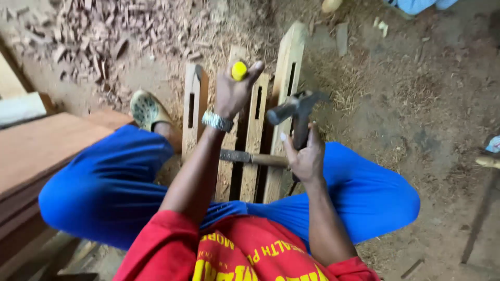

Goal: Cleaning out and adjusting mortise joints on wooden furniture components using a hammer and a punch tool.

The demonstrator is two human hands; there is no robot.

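My left hand (233,93) is closed around a tool with a yellow handle end (239,71), held upright over several long wooden pieces with slots (253,135) that lie between my knees. A metal bracelet sits on that wrist. My right hand (306,156) grips the dark handle of a claw hammer, whose metal head (298,104) is raised above the wood, just right of the left hand. A second tool with a wooden handle (255,158) lies across the wooden pieces below my hands.
Wood chips and shavings (104,36) cover the dirt floor at upper left. Stacked brown planks (36,151) lie on the left. My sandalled foot (147,109) rests beside the slotted pieces. Another person's foot and blue clothing (411,5) show at the top edge.
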